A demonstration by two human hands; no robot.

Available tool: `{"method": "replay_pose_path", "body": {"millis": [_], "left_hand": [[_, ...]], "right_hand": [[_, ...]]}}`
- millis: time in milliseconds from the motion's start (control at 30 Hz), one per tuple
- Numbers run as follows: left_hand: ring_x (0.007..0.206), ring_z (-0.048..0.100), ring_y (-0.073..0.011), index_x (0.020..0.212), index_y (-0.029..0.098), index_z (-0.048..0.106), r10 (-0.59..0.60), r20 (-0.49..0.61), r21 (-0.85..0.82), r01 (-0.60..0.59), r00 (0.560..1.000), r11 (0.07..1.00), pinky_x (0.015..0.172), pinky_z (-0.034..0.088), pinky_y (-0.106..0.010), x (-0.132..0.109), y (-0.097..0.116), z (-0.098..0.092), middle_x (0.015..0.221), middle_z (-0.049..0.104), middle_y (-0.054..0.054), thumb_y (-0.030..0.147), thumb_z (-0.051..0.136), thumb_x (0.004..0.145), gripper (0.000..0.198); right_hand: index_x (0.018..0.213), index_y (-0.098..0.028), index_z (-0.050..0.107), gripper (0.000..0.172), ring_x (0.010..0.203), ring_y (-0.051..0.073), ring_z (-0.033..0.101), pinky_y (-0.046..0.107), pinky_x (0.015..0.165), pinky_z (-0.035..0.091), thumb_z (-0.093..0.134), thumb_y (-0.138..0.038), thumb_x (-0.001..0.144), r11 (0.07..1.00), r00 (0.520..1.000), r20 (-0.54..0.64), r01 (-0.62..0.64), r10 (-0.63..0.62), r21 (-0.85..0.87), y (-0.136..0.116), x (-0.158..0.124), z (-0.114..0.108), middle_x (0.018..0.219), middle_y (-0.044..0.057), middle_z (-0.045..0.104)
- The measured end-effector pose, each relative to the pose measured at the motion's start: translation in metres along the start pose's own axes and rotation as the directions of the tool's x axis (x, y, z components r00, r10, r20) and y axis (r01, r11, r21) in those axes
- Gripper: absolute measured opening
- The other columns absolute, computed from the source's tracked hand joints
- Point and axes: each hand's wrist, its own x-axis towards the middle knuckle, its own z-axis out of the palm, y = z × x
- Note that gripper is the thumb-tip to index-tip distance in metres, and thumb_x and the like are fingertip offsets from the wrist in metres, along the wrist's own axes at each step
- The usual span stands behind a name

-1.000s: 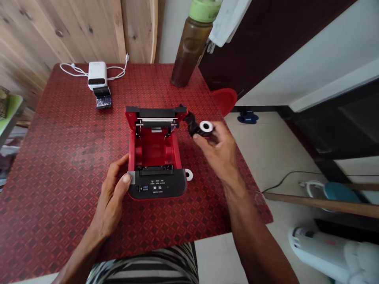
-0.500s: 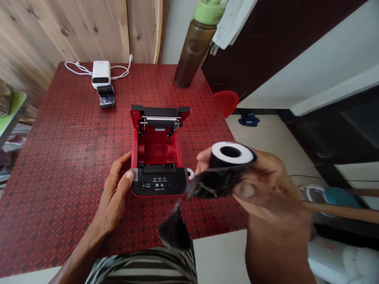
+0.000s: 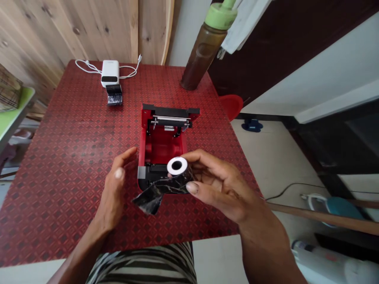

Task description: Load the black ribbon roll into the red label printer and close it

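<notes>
A red and black label printer (image 3: 163, 148) stands on the table with its lid raised, its red roll bay exposed. My right hand (image 3: 222, 185) grips a roll of black labels (image 3: 178, 173) with a white core end, held above the printer's front panel. A loose black strip trails from the roll down to the left. The roll hides much of the panel and its buttons. Just left of the printer, my left hand (image 3: 114, 189) is open, its fingers apart and holding nothing.
The red patterned table (image 3: 74, 157) bears a white power bank (image 3: 110, 71) with a white cable, and a small black roll (image 3: 114, 94) in front of it. A tall brown bottle (image 3: 204, 51) with a green cap stands at the back right. A red stool (image 3: 231, 105) is beyond the right edge.
My right hand has brought the label roll left and away from me, over the printer's front. My left hand has let go of the printer's left corner.
</notes>
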Motion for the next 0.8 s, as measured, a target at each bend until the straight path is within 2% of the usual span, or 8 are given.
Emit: {"method": "replay_pose_path", "body": {"millis": [100,167,267,400,467,600,700,800], "left_hand": [[0.161,0.054,-0.0422,0.155,0.032,0.074,0.112,0.013,-0.053,-0.111,0.994,0.992,0.136,0.04,-0.065,-0.005,0.008,-0.004,0.164,0.068,-0.011,0.089,0.037,0.11,0.082],[0.163,0.051,-0.0431,0.152,0.035,0.076,0.184,0.072,-0.013,-0.183,0.98,0.983,0.139,0.036,-0.064,-0.008,0.022,-0.006,0.164,0.067,-0.01,0.092,0.052,0.104,0.079],[0.159,0.056,-0.0426,0.154,0.04,0.075,0.148,0.22,0.167,-0.187,0.964,0.968,0.136,0.041,-0.064,-0.011,0.047,-0.005,0.164,0.067,-0.008,0.069,0.087,0.095,0.067],[0.148,0.067,-0.0392,0.12,0.038,0.09,0.124,0.181,0.226,-0.164,0.976,0.96,0.126,0.054,-0.062,-0.007,0.066,0.002,0.15,0.077,-0.008,0.044,0.093,0.096,0.025],[0.144,0.07,-0.0383,0.111,0.037,0.091,0.127,0.158,0.226,-0.161,0.979,0.961,0.122,0.057,-0.061,-0.004,0.066,0.004,0.147,0.078,-0.007,0.041,0.092,0.097,0.014],[0.138,0.075,-0.0376,0.105,0.035,0.091,0.13,0.145,0.223,-0.161,0.981,0.961,0.117,0.059,-0.061,-0.003,0.061,0.004,0.144,0.08,-0.007,0.038,0.093,0.094,0.012],[0.134,0.076,-0.0377,0.101,0.034,0.09,0.109,0.144,0.225,-0.14,0.984,0.964,0.117,0.058,-0.063,-0.003,0.058,0.005,0.144,0.08,-0.008,0.039,0.093,0.094,0.009],[0.134,0.076,-0.0381,0.1,0.033,0.089,0.121,0.137,0.236,-0.151,0.983,0.96,0.119,0.055,-0.066,-0.003,0.055,0.007,0.143,0.079,-0.008,0.039,0.092,0.096,0.008]], "right_hand": [[0.136,-0.031,0.08,0.028,0.1,0.016,0.076,0.026,0.086,0.06,0.081,-0.036,0.108,0.997,0.999,-0.032,-0.029,0.027,-0.064,-0.004,-0.002,0.002,0.114,0.002,0.08],[0.137,-0.028,0.081,0.031,0.095,0.017,0.074,0.028,0.08,0.058,0.079,-0.042,0.109,0.991,0.998,-0.034,-0.05,0.046,-0.126,-0.007,-0.002,0.002,0.11,0.003,0.081],[0.136,-0.026,0.083,0.034,0.086,0.017,0.071,0.028,0.071,0.053,0.075,-0.046,0.11,0.971,0.998,-0.005,-0.061,0.061,-0.232,-0.013,0.001,0.004,0.104,0.003,0.081],[0.133,-0.025,0.084,0.034,0.073,0.016,0.065,0.027,0.061,0.047,0.073,-0.046,0.109,0.951,0.997,0.06,-0.023,0.044,-0.309,-0.019,0.006,0.008,0.095,0.002,0.081],[0.134,-0.026,0.084,0.035,0.075,0.017,0.068,0.028,0.063,0.051,0.077,-0.047,0.107,0.937,0.998,0.047,-0.024,0.043,-0.349,-0.02,0.008,0.01,0.097,0.002,0.083],[0.128,-0.027,0.084,0.037,0.087,0.021,0.079,0.031,0.074,0.061,0.094,-0.043,0.096,0.872,1.0,-0.027,-0.009,-0.005,-0.49,-0.019,0.009,0.015,0.109,0.003,0.087],[0.123,-0.029,0.083,0.028,0.095,0.022,0.083,0.033,0.083,0.064,0.092,-0.037,0.098,0.779,0.994,-0.063,0.031,-0.09,-0.626,-0.022,0.011,0.018,0.11,0.002,0.089],[0.123,-0.029,0.081,0.023,0.098,0.023,0.082,0.035,0.089,0.065,0.087,-0.033,0.102,0.699,0.988,-0.023,0.09,-0.15,-0.709,-0.025,0.014,0.018,0.109,0.001,0.089]]}}
